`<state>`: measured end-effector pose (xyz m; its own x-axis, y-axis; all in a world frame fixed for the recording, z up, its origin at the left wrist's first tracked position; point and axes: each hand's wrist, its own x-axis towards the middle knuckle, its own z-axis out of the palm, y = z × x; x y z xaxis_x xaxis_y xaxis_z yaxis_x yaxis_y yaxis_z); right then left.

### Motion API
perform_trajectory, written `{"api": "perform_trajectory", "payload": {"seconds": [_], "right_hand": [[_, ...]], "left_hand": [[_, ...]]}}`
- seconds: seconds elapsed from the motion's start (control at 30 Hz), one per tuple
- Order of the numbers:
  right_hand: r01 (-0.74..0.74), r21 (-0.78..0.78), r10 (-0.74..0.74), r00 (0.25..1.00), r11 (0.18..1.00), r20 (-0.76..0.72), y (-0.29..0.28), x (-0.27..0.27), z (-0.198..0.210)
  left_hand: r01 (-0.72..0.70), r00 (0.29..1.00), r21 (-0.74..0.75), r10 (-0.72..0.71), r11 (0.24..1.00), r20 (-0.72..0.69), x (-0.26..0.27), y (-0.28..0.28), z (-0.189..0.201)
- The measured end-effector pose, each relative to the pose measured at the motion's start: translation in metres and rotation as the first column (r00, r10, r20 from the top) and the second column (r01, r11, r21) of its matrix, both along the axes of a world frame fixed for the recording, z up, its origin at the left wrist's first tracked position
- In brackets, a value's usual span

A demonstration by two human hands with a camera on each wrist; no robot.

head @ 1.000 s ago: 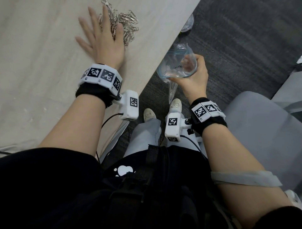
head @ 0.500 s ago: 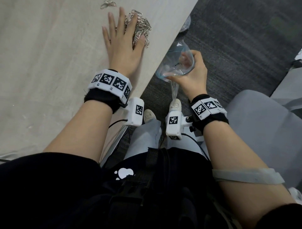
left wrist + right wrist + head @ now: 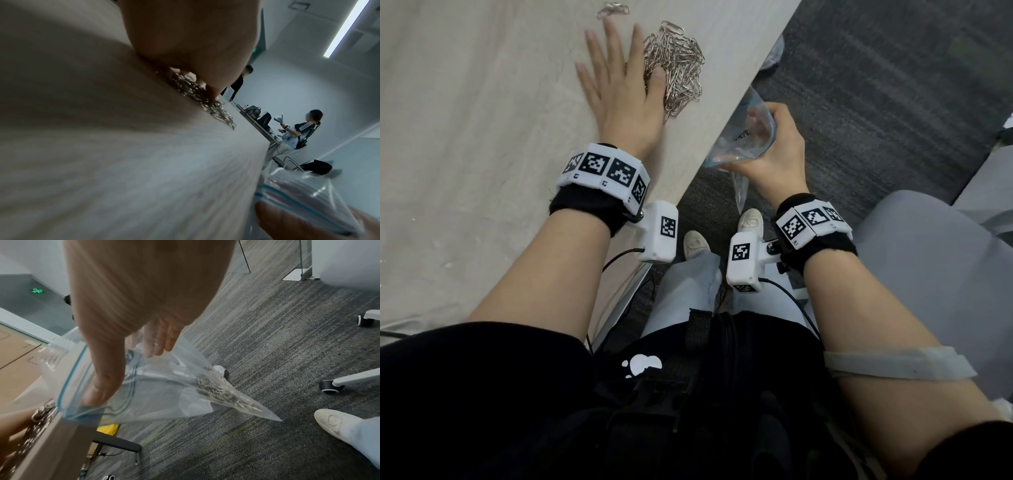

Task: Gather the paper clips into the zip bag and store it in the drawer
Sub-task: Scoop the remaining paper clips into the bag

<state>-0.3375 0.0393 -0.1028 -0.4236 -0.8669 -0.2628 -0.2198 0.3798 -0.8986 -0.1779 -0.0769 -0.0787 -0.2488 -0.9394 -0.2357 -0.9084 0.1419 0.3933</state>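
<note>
A heap of silver paper clips point(image 3: 678, 68) lies on the beige table point(image 3: 482, 137) near its right edge. My left hand point(image 3: 619, 78) lies flat on the table with straight fingers, its thumb side against the heap point(image 3: 197, 91). My right hand point(image 3: 774, 150) grips the mouth of a clear zip bag point(image 3: 743, 147) just below the table edge, holding it open. In the right wrist view the zip bag point(image 3: 164, 386) hangs down with several paper clips point(image 3: 222, 391) in its bottom corner. A few stray clips point(image 3: 613, 8) lie farther back on the table.
Dark grey carpet point(image 3: 876, 85) runs right of the table. A grey chair seat point(image 3: 928, 260) is by my right arm, and chair casters point(image 3: 331, 386) stand on the floor. My white shoes point(image 3: 695, 243) are below. Other people point(image 3: 298, 129) sit at a far desk.
My left hand has swept the heap of clips right and nearer, toward the table edge. The right hand has brought the open bag closer under that edge.
</note>
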Motion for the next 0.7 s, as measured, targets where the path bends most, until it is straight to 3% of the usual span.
{"api": "perform_trajectory", "payload": {"seconds": [0.17,0.3,0.47,0.7], "right_hand": [[0.0,-0.002,0.0,1.0,1.0,0.001,-0.003,0.002,0.003],[-0.028,0.014,0.028,0.999,1.0,-0.029,-0.006,0.001,0.007],[-0.041,0.019,0.041,0.999,0.999,-0.019,-0.008,0.001,0.012],[-0.043,0.011,0.043,0.999,0.999,-0.02,-0.01,0.001,0.015]], "left_hand": [[0.153,0.985,0.025,-0.151,0.988,-0.087,-0.006,0.006,0.002],[0.16,0.958,0.03,-0.148,0.987,-0.245,-0.005,0.01,0.007],[0.054,0.997,-0.035,-0.056,0.998,-0.048,-0.005,0.011,0.017],[0.125,0.963,0.017,-0.117,0.992,-0.244,-0.011,0.01,0.022]]}}
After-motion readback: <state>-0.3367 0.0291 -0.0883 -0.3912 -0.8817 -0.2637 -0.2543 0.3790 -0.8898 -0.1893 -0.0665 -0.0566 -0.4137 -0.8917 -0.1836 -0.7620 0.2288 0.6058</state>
